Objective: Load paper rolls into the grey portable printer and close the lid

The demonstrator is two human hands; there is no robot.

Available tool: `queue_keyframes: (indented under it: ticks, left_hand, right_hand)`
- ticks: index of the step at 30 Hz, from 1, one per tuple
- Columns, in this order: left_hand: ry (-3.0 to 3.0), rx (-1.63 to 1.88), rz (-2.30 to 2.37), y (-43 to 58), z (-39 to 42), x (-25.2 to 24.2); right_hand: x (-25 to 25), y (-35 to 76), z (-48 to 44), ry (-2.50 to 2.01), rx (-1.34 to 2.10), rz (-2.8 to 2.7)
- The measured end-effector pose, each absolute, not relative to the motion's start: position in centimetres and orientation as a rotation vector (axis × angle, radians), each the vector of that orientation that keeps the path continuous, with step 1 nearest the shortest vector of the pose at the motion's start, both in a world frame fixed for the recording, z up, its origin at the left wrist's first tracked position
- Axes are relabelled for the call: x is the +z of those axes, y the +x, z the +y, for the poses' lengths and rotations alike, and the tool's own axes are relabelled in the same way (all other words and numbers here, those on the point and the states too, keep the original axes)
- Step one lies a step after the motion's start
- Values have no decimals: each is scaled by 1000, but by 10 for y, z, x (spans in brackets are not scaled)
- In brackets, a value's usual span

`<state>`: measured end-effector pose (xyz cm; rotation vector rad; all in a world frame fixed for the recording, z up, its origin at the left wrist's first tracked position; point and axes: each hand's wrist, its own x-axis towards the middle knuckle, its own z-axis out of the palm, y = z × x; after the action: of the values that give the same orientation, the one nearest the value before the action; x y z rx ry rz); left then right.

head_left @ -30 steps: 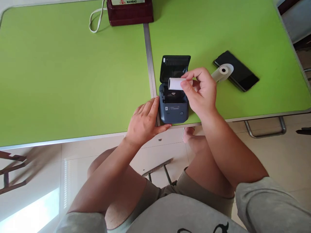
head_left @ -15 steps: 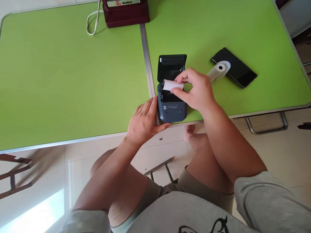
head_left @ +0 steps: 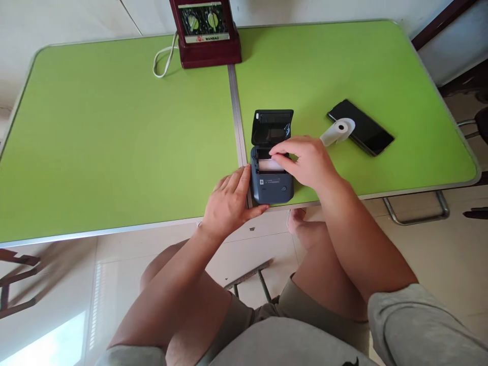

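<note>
A dark blue-grey portable printer (head_left: 272, 193) sits at the table's front edge with its black lid (head_left: 271, 127) raised. Inside its compartment lies a white paper roll (head_left: 267, 165), partly covered by my right hand (head_left: 305, 157). The thumb and index finger of that hand are pinched together at the roll's upper edge, apparently on its paper. My left hand (head_left: 231, 198) braces the printer, fingers along its left side and thumb at its front corner. To the right, a second paper roll (head_left: 333, 133) with a loose end rests partly over a black phone (head_left: 366, 129).
The green table (head_left: 133, 137) has a metal seam (head_left: 235, 107) left of the printer. At the back stands a dark red box with two dials (head_left: 208, 51), its white cord (head_left: 163, 66) looped beside it. Metal table legs (head_left: 419, 221) show below the front edge.
The paper roll has gone down from above the printer into its compartment, with my right hand following. My left hand stays against the printer. The view has tilted up, showing more of the table's back.
</note>
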<state>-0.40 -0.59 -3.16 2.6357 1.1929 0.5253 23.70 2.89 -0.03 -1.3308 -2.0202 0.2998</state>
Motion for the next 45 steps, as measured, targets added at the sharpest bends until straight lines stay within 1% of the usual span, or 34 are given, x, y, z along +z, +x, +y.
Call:
queue_keyframes:
  ticks: [4, 10, 13, 17, 20, 24, 27, 29, 34, 40, 45]
  left_hand:
    - [2629, 538, 1176, -4, -6, -32]
    - [2649, 627, 1166, -3, -6, -34]
    - [2670, 717, 1134, -3, -7, -34]
    - [2707, 705, 1100, -4, -8, -32]
    - [2690, 663, 1107, -4, -9, -31]
    - [2717, 660, 1065, -5, -8, -33]
    - [2763, 672, 1013, -6, -6, -34]
    - [2772, 687, 1004, -6, -6, -34]
    - [2782, 700, 998, -5, -6, -34]
    - [2777, 738, 1013, -5, -4, -36]
    - [2759, 638, 1114, -2, -3, -34]
  right_hand:
    - [4, 236, 27, -1316, 227, -2030]
    - [20, 229, 9, -1140, -73, -1862]
    - [14, 222, -3, -1108, -93, -1911]
    - [2, 218, -13, -1044, 47, -1979]
    - [-4, 224, -10, -1057, 176, -1827]
    - [-20, 234, 9, -1237, 280, -1565]
    - [-31, 236, 25, -1239, 511, -1523]
    - [-33, 236, 32, -1205, 587, -1476]
    - [-23, 238, 23, -1284, 632, -1285]
    - [-21, 241, 7, -1300, 848, -1532]
    - [-18, 246, 10, -1294, 959, -1618]
